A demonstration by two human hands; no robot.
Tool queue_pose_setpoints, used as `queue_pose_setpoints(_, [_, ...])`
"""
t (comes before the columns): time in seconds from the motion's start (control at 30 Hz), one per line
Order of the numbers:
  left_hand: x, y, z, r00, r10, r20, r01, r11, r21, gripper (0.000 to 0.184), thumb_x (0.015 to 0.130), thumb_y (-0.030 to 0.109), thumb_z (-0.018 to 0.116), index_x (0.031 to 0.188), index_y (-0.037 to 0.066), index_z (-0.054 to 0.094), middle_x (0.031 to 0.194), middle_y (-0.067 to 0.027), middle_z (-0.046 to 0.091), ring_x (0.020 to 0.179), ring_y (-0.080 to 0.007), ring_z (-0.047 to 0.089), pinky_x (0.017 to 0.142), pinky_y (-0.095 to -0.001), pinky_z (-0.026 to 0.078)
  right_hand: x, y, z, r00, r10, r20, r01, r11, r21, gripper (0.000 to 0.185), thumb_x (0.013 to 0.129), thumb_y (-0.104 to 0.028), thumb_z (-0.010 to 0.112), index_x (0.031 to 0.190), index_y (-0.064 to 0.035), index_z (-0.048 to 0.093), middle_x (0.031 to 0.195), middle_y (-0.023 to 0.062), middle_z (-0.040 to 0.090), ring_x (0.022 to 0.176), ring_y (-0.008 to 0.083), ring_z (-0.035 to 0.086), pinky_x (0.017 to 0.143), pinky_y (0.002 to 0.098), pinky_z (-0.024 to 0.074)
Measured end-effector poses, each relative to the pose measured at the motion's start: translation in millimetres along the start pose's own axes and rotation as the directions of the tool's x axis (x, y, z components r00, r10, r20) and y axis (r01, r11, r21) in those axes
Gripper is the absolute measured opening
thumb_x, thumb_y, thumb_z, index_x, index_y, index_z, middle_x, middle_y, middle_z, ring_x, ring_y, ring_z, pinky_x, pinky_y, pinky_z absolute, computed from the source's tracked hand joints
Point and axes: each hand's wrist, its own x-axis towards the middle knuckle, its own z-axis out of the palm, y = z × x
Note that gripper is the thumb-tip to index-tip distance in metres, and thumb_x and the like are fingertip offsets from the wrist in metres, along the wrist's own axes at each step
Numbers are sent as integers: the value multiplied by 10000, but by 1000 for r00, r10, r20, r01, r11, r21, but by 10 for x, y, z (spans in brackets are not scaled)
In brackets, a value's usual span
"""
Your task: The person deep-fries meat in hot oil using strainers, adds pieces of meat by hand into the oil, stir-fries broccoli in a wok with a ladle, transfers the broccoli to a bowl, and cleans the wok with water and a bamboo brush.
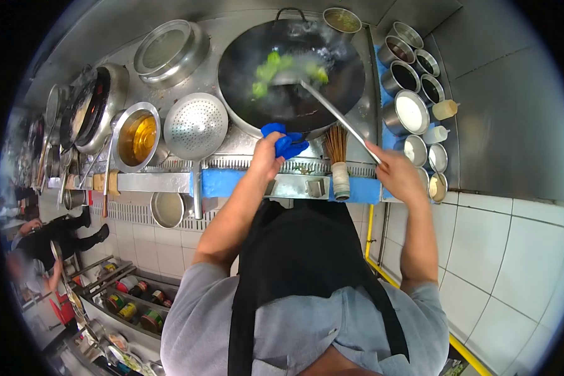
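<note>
A large black wok [257, 56] sits on the steel stove, with green vegetables [274, 64] steaming in it. My left hand [267, 156] is closed around a blue cloth [289, 144] at the wok's near rim; the handle beneath is hidden. In my right hand [398, 173] is the long handle of a wok ladle [338, 114]. Its head rests among the vegetables, blurred by steam or motion. Just right of my left hand stands a bamboo wok brush [339, 163], bristles up, at the stove's front edge.
A perforated strainer [196, 125] and a pot of golden oil [136, 139] stand left of the wok. Several seasoning containers [411, 111] line the right side, some with white or dark contents. A bowl of broth [342, 21] is at the back. Another person [50, 241] is at far left.
</note>
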Motion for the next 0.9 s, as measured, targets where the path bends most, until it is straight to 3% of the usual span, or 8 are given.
queue_pose_setpoints(0.13, [-236, -404, -307, 979, -132, -159, 162, 967, 197, 385, 877, 98, 613, 1260, 119, 586, 1151, -74, 670, 958, -216, 679, 757, -357, 548, 30, -326, 180, 982, 55, -179, -25, 985, 168, 706, 826, 19, 639, 1467, -266, 562, 772, 109, 496, 672, 203, 526, 660, 346, 460])
queue_pose_setpoints(0.27, [-383, -150, -259, 991, -108, -75, 120, 978, 173, 242, 868, 122, 614, 1100, 56, 616, 1163, -110, 673, 955, -228, 686, 778, -363, 546, -440, -537, -37, 984, 150, -94, -118, 952, 282, 716, 807, 43, 657, 1461, -237, 572, 746, 64, 463, 655, 169, 484, 654, 317, 452])
queue_pose_setpoints(0.4, [-742, 272, 23, 985, 51, 166, -32, 993, -117, 178, 921, 120, 542, 1070, 26, 571, 1057, -195, 725, 994, -315, 736, 877, -500, 598, -798, -872, -370, 990, 136, 30, -138, 981, 138, 742, 777, 55, 678, 1456, -230, 582, 717, 40, 448, 648, 155, 473, 641, 310, 436])
queue_pose_setpoints(0.57, [-472, 570, -14, 977, -72, 203, 79, 996, -28, 131, 930, 137, 547, 1004, 38, 589, 1009, -173, 728, 971, -299, 738, 888, -458, 602, -653, -1040, -285, 990, 120, 67, -120, 993, -9, 734, 751, 34, 683, 1431, -232, 605, 672, 77, 459, 639, 188, 493, 651, 346, 453])
queue_pose_setpoints(0.67, [-75, 369, -225, 994, -63, 86, 61, 998, 36, 132, 927, 144, 570, 1036, 78, 607, 944, -75, 706, 833, -198, 691, 654, -347, 532, -140, -1121, 74, 971, 237, -20, -236, 971, 27, 703, 785, 30, 695, 1442, -198, 591, 712, 81, 471, 664, 173, 484, 667, 329, 456])
queue_pose_setpoints(0.73, [-92, -71, -545, 999, -33, -6, 34, 981, 189, 175, 910, 147, 603, 1077, 97, 611, 1003, -63, 695, 830, -174, 671, 589, -324, 468, -49, -1005, 345, 974, 171, -147, -161, 984, 81, 692, 804, 37, 692, 1445, -202, 590, 733, 66, 487, 664, 155, 476, 667, 306, 451])
queue_pose_setpoints(0.77, [-374, 7, -473, 985, -160, -62, 170, 956, 240, 220, 883, 154, 640, 1097, 109, 615, 1012, -50, 674, 824, -163, 654, 573, -327, 463, 5, -963, 389, 965, 140, -220, -121, 988, 102, 686, 813, 41, 691, 1446, -203, 589, 743, 58, 495, 665, 147, 472, 666, 295, 448])
queue_pose_setpoints(0.9, [-640, 120, -399, 990, -127, -53, 136, 966, 221, 235, 858, 178, 654, 1075, 96, 617, 962, -49, 666, 850, -181, 662, 757, -388, 505, -505, -1066, 112, 960, 243, -142, -210, 954, 213, 681, 816, 32, 668, 1439, -232, 595, 700, 65, 475, 637, 153, 466, 669, 319, 456])
